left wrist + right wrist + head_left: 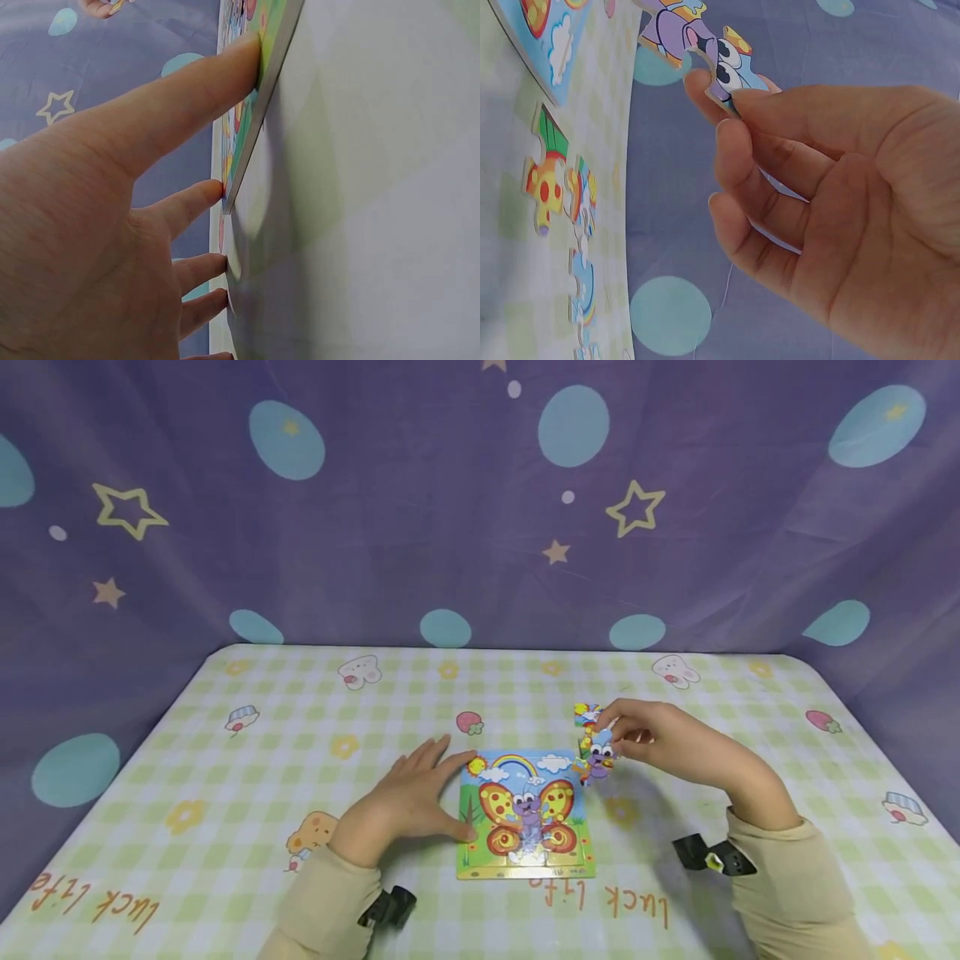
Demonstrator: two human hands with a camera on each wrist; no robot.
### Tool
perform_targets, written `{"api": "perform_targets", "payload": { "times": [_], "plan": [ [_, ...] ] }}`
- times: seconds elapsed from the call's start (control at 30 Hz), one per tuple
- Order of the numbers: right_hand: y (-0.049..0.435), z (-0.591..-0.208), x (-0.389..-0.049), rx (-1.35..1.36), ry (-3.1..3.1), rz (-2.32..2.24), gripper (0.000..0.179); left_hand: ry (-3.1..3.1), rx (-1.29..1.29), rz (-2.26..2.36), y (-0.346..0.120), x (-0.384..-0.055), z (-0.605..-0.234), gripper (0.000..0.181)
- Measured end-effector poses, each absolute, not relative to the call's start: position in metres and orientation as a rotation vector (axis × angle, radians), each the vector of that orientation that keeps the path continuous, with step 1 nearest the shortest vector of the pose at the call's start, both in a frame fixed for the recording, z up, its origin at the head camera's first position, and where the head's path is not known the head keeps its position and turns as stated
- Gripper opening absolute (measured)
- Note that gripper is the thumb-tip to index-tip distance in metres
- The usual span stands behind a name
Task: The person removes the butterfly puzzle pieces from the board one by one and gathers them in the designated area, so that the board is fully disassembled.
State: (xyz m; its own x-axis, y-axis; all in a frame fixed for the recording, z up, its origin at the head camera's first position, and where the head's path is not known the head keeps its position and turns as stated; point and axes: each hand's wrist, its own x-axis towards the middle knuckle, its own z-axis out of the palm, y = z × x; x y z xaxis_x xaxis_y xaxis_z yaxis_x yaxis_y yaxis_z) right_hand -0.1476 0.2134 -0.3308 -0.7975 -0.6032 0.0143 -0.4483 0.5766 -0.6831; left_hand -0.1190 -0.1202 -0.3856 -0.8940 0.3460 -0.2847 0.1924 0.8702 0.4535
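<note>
A square puzzle board point(525, 870) with a butterfly picture lies flat on the table. Along its left edge my left hand point(412, 797) is spread, with thumb and index fingertip touching the board and the other fingers stretched out beyond its corner. Just past the board's right edge, my right hand point(671, 743) pinches a puzzle piece point(726, 64) showing the butterfly's purple face and big eyes. In the right wrist view the thumb and index finger grip its lower edge, and the piece is held up above the table.
Several loose puzzle pieces point(549, 187) lie on the table beyond the board's right corner, partly behind the right hand in the head view. A checked tablecloth point(247, 777) covers the table. A purple curtain point(405, 527) hangs behind it.
</note>
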Motion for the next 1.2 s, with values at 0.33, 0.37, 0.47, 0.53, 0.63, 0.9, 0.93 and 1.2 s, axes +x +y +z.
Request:
{"api": "perform_targets", "payload": {
  "times": [0.33,0.37,0.47,0.53,0.63,0.9,0.93,1.2],
  "plan": [
    [0.228,-0.330,-0.153,-0.805,2.625,-1.032,0.022,2.677,0.400,0.606,-0.120,-0.119,-0.386,0.101],
    [0.230,-0.331,-0.153,-0.798,2.625,-1.039,0.022,2.678,0.400,0.604,-0.120,-0.119,-0.386,0.101],
    [0.235,-0.331,-0.154,-0.783,2.631,-1.047,0.022,2.677,0.399,0.602,-0.119,-0.119,-0.386,0.101],
    [0.237,-0.332,-0.155,-0.766,2.640,-1.056,0.021,2.676,0.397,0.604,-0.119,-0.120,-0.386,0.101],
    [0.240,-0.333,-0.156,-0.750,2.672,-1.043,0.020,2.673,0.389,0.607,-0.119,-0.120,-0.386,0.101],
    [0.247,-0.337,-0.160,-0.738,2.719,-1.017,0.020,2.678,0.394,0.591,-0.119,-0.120,-0.387,0.101],
    [0.247,-0.337,-0.160,-0.744,2.723,-1.014,0.021,2.679,0.398,0.592,-0.119,-0.120,-0.387,0.100],
    [0.252,-0.342,-0.163,-0.741,2.757,-1.003,0.024,2.677,0.398,0.596,-0.119,-0.120,-0.388,0.100]
  ]
}}
